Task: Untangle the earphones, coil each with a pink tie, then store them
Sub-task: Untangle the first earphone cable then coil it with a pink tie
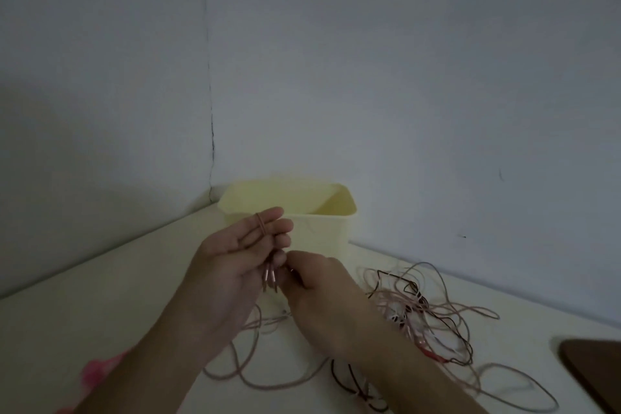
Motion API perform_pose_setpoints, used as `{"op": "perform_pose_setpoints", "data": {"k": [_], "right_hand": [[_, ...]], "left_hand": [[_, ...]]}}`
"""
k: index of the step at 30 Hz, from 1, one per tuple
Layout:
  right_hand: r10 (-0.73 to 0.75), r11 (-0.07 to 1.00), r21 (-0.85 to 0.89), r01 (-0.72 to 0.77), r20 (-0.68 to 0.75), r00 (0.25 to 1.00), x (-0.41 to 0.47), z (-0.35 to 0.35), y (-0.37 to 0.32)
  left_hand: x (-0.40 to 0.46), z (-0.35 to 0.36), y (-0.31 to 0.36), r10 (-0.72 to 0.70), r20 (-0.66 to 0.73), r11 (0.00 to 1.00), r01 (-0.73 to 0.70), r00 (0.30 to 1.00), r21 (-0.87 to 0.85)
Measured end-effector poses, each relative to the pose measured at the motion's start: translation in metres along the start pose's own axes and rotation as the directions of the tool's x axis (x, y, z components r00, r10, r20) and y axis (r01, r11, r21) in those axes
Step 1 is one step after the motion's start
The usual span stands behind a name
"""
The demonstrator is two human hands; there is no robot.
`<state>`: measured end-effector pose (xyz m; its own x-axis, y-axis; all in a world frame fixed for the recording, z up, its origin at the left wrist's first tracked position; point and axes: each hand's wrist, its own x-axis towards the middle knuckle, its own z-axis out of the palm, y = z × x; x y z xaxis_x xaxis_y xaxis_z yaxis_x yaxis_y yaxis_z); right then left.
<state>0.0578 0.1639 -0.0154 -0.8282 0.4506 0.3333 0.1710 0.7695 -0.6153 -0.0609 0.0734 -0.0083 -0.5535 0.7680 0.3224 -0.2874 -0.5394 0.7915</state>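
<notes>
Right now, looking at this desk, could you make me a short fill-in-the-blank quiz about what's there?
1. The bin in the corner is pale ____.
2. The cord pile lies to the ____ of both hands.
3. A loop of cord wraps the ____ hand's fingers.

Missing words: yellow; right; left
</notes>
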Motion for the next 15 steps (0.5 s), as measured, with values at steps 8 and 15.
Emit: {"op": "perform_pose_setpoints", "data": {"k": [8,15], "right_hand": [[0.008,0.982,-0.19,0.008,0.079,0.997,-0.01,0.004,-0.007],[-0.018,0.979,-0.205,0.02,0.012,1.0,-0.015,-0.015,-0.012]], "left_hand": [[-0.016,-0.015,-0.016,0.162,-0.001,0.869,-0.142,0.987,0.475],[-0.028,-0.013,-0.022,-0.095,0.055,0.881,0.059,0.994,0.469]]}}
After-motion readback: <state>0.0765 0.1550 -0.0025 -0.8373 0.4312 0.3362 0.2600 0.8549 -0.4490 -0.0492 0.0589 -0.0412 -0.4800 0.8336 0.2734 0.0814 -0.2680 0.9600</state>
